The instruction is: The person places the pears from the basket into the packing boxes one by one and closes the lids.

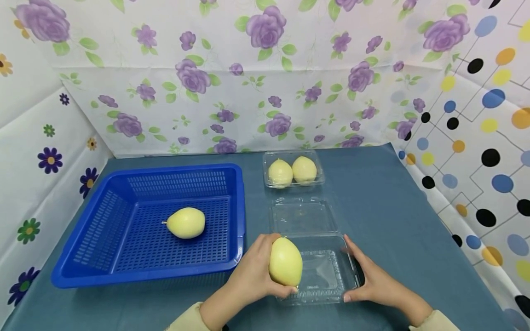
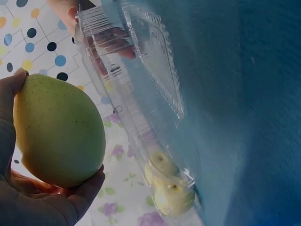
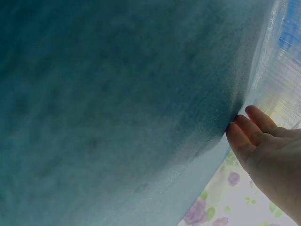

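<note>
At the bottom centre, the left hand (image 1: 248, 280) grips a yellow fruit (image 1: 285, 262) just above the open clear box (image 1: 327, 276). The right hand (image 1: 372, 280) rests flat-fingered against the box's right side, probably to steady it.

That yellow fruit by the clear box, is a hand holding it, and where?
Yes. The left hand grips the yellow fruit round its side; the right hand only touches the clear box.

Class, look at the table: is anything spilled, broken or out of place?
Nothing stands out. The blue basket holds one pear, the closed clear box holds two, and the left hand holds a pear beside the open clear box, which the right hand steadies.
</note>
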### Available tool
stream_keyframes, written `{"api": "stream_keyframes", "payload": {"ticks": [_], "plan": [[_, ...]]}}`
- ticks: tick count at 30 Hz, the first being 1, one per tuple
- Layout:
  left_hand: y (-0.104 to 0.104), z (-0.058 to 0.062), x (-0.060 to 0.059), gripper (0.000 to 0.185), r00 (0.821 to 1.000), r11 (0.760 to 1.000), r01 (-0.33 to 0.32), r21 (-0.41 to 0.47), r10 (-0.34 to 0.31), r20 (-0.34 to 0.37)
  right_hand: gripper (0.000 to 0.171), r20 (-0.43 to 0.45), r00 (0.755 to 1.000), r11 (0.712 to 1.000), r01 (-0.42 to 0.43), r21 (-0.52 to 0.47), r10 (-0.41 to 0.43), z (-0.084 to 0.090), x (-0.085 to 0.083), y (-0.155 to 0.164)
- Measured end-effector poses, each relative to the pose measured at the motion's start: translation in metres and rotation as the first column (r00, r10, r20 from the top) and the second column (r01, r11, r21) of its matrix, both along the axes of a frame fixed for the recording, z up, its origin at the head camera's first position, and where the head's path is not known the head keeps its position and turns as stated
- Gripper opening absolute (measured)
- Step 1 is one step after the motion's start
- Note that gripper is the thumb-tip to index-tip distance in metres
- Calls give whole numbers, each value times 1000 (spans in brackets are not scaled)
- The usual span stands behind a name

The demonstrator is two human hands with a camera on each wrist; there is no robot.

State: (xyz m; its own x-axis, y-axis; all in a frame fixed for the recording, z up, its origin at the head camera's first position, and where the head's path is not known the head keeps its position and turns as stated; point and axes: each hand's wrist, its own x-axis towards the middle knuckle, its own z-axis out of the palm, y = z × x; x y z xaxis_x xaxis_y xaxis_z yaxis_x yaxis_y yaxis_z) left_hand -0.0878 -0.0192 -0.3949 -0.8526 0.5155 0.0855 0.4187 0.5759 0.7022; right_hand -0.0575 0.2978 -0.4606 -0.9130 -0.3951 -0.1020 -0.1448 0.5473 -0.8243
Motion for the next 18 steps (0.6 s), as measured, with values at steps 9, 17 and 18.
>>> {"api": "stream_keyframes", "payload": {"ticks": [9,17,18], "plan": [[5,-6,-3,95,999,999,34,-26,-34,-26,123,0,1000,1000,-2,-4,2,0,-1,0],[8,-12,-4,95,997,996,73,-43,-75,-34,124,-2,1000,1000,1,3,-1,-2,-1,2],[9,-13,-4,95,995,995,86,-48,-88,-41,124,-7,1000,1000,1,8,-1,-2,-1,2]]}}
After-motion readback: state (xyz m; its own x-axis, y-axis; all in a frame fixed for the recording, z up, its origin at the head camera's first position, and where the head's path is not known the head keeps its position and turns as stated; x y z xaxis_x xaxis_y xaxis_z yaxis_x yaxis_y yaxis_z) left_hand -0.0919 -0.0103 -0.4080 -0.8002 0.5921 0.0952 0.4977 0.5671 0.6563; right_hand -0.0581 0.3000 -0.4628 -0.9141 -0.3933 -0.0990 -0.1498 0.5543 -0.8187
